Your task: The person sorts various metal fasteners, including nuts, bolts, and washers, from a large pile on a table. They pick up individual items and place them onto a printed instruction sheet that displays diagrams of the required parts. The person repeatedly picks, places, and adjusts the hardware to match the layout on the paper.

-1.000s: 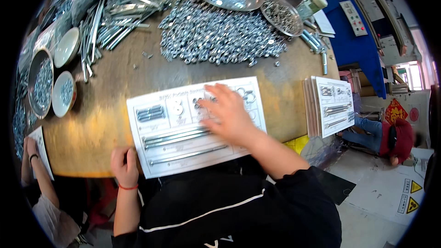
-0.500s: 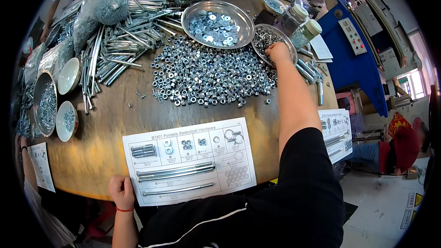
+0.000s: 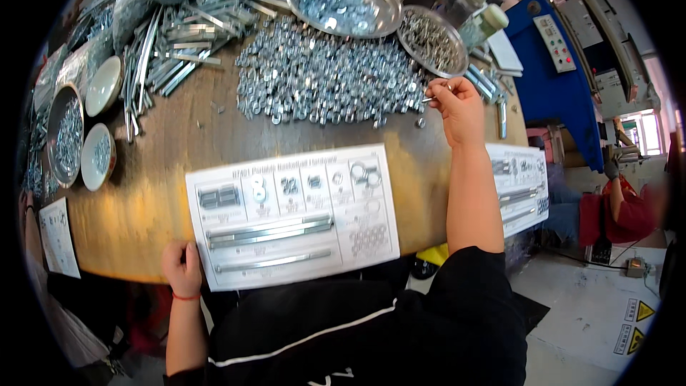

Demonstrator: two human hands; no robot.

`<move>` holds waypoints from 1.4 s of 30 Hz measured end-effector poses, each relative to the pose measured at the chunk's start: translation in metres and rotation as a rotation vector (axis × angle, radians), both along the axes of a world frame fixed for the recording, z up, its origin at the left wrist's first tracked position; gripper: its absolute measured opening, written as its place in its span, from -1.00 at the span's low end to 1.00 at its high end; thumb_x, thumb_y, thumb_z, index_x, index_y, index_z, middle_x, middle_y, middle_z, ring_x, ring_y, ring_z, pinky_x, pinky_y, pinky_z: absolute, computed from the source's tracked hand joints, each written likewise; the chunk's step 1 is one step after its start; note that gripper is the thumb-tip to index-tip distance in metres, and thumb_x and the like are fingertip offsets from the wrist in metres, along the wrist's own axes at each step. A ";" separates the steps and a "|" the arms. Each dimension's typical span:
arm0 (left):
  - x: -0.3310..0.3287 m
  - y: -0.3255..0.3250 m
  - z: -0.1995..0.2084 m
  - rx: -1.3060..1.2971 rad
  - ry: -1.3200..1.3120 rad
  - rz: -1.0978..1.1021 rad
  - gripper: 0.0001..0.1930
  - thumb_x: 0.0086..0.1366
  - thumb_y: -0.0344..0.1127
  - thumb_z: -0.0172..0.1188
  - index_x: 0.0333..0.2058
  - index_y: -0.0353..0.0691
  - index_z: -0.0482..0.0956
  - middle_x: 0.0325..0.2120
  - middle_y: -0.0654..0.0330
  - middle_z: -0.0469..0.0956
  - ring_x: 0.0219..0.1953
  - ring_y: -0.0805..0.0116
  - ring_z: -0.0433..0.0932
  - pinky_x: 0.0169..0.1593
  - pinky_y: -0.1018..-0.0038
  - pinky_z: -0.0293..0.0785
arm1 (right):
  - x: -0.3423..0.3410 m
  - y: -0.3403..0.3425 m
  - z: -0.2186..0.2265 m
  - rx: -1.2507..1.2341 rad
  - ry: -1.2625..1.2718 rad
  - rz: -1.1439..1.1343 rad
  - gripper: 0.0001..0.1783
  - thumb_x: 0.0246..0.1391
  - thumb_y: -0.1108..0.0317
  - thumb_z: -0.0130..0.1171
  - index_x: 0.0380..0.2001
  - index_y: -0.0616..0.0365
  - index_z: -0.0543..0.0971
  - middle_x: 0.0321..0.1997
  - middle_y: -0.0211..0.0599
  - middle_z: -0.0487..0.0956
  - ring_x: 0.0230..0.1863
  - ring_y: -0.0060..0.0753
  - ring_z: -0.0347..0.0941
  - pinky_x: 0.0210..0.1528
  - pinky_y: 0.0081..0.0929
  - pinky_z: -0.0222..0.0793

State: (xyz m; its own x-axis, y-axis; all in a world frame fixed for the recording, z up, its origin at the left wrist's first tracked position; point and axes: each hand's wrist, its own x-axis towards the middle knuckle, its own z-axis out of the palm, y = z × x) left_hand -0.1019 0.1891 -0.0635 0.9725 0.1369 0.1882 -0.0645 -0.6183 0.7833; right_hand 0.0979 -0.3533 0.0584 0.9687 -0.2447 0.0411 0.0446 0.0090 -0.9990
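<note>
A: Where is the right hand (image 3: 463,109), and how is it posed?

B: Right of centre, in the upper half of the frame. The bare forearm rises almost straight up from a loose black sleeve (image 3: 475,275) at lower right, and the fingers curl toward the left. Thumb and fingertips are pinched together on a small silvery metal piece (image 3: 429,99), which pokes out leftward; it is too small to tell its kind.

A: What surrounds it?

B: Just above, a round shiny steel dish (image 3: 449,73) of small metal parts. To its left, a broad pile of silvery metal nuts (image 3: 321,75) covers the upper centre of the brown wooden table (image 3: 143,221).

A: And the left hand (image 3: 182,268)?

B: Lower left, beside a white rectangular printed sheet (image 3: 293,218), a thin red cord (image 3: 186,297) around its wrist. The thumb points up and the fingers curl loosely; I cannot tell whether they hold anything.
</note>
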 end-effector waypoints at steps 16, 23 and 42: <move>0.005 0.001 0.001 -0.025 -0.021 -0.043 -0.86 0.32 -0.46 0.14 -0.44 -0.35 0.51 -0.53 0.19 0.44 -0.45 0.40 0.39 -0.31 0.51 0.34 | -0.175 0.106 -0.059 -0.906 -0.077 0.042 -0.82 -0.01 0.57 0.16 -0.28 0.20 0.59 -0.13 -0.17 0.55 -0.07 0.01 0.42 0.00 -0.21 0.34; 0.008 -0.001 0.003 -0.038 -0.022 -0.029 -0.86 0.31 -0.44 0.17 -0.44 -0.36 0.54 -0.54 0.19 0.46 -0.45 0.38 0.42 -0.32 0.51 0.34 | -0.179 0.114 -0.062 -1.045 -0.208 0.278 -0.78 -0.15 0.53 0.31 -0.35 0.13 0.57 -0.21 -0.31 0.52 -0.03 -0.13 0.39 0.03 -0.23 0.31; 0.008 -0.007 0.011 0.040 -0.061 -0.020 -0.84 0.31 -0.42 0.17 -0.46 -0.36 0.53 -0.54 0.16 0.45 -0.47 0.34 0.42 -0.33 0.47 0.34 | -0.173 0.101 -0.039 -1.024 0.000 0.445 -0.89 0.04 0.46 0.19 -0.33 0.20 0.52 -0.28 -0.19 0.51 -0.14 -0.08 0.44 -0.17 -0.23 0.40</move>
State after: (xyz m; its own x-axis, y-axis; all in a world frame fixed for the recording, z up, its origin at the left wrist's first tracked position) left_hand -0.0940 0.1822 -0.0526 0.9617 0.1087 0.2517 -0.1239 -0.6468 0.7525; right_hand -0.0750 -0.2522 0.0195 0.9617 0.2730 0.0244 0.2418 -0.8033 -0.5443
